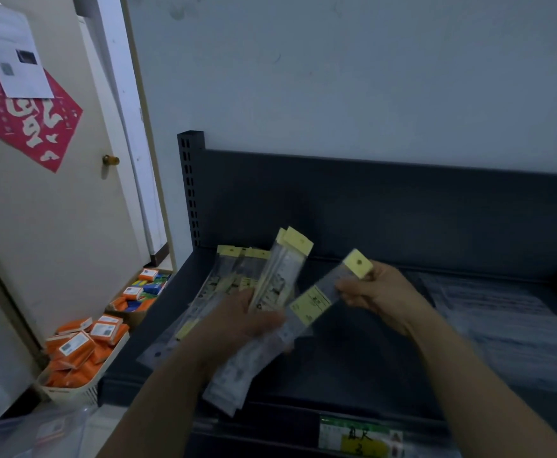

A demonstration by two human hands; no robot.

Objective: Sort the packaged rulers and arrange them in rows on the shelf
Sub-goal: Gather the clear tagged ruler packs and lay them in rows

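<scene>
Packaged rulers [283,269] fan upward from the left hand [237,322], whose fingers curl round the bunch above the dark shelf [353,358]. The right hand [383,295] pinches one more packet [313,305] just below its yellow header; that packet's near end passes under the left hand. Further packets [227,269] lie flat at the shelf's far left. A basket [72,395] of orange boxes [78,345] stands left of the shelf.

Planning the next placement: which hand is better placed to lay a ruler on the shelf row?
Right, likely. The right hand pinches one packaged ruler by its yellow header, while the left hand grips a fanned bundle of others.
</scene>
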